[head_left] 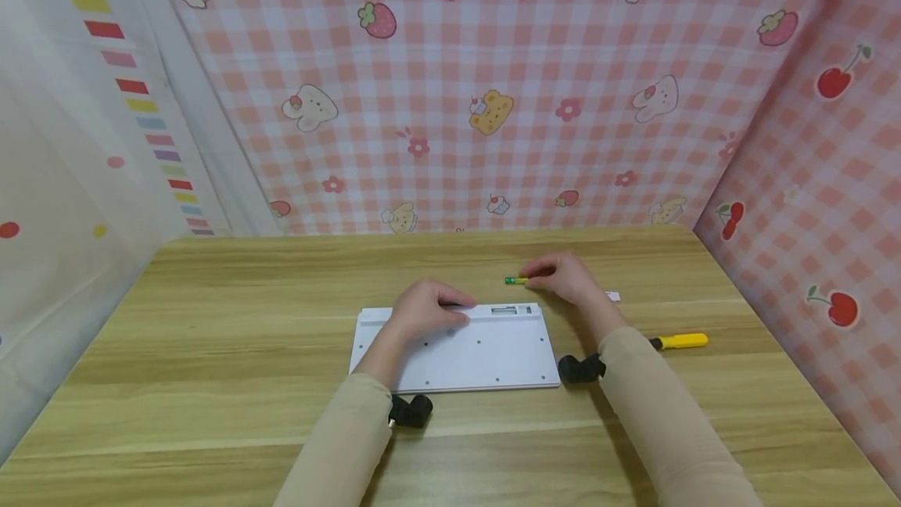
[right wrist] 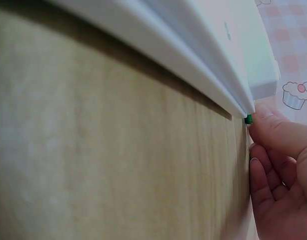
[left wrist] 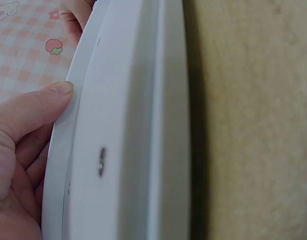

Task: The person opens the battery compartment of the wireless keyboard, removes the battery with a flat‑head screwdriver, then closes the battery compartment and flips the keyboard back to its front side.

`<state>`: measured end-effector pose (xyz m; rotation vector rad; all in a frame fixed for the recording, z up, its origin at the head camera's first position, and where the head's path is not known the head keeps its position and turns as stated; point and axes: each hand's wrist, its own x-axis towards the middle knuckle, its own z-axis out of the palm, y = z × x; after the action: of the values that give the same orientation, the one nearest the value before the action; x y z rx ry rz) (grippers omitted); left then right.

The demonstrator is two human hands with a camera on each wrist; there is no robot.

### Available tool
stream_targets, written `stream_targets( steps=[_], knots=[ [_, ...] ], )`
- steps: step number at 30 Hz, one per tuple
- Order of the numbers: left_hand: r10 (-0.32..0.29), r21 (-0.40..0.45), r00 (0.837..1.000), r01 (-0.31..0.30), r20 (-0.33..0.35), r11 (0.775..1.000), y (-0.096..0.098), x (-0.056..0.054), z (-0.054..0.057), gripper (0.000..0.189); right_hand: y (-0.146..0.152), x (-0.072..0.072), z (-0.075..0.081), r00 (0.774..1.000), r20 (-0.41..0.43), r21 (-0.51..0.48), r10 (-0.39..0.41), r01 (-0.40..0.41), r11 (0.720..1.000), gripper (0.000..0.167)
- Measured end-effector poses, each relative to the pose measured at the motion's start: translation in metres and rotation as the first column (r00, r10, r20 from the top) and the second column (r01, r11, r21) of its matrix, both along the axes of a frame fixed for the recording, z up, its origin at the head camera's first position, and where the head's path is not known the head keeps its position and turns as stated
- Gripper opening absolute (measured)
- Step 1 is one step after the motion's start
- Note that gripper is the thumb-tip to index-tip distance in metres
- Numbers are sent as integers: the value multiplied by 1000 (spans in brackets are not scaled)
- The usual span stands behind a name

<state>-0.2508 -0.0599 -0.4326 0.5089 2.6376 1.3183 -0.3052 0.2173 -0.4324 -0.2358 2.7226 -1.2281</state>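
Note:
A white keyboard [head_left: 457,354] lies underside up on the table, screw dots showing. Near its far right corner is an uncovered battery compartment [head_left: 504,310]. My left hand [head_left: 427,309] grips the far edge; in the left wrist view the thumb [left wrist: 62,90] presses on the keyboard [left wrist: 98,120] and the fingers curl beside the edge. Just beyond the compartment, my right hand [head_left: 563,276] pinches a small green and yellow battery [head_left: 516,281] by one end. In the right wrist view only the green tip of the battery [right wrist: 249,119] shows past the keyboard.
A small white piece [head_left: 613,296] lies on the table behind the right wrist. To the right of that forearm is a screwdriver [head_left: 683,341] with a yellow handle, its front part hidden by the sleeve. Checked cloth [head_left: 450,163] hangs behind the wooden table [head_left: 211,350].

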Motion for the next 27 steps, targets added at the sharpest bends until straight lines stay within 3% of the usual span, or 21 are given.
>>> stream_targets(
  steps=[6,14,27],
  knots=[
    [3,0,1000,-3,0,1000,0,0,-1,22,5,7,6,999,5,-13,37,-37,999,25],
    [2,-10,1000,-2,-6,1000,0,1,-1,22,30,17,22,972,-26,-14,232,-233,972,38],
    [-5,-5,1000,5,-6,1000,0,0,0,22,83,43,38,977,-25,33,213,-212,977,49]
  ],
)
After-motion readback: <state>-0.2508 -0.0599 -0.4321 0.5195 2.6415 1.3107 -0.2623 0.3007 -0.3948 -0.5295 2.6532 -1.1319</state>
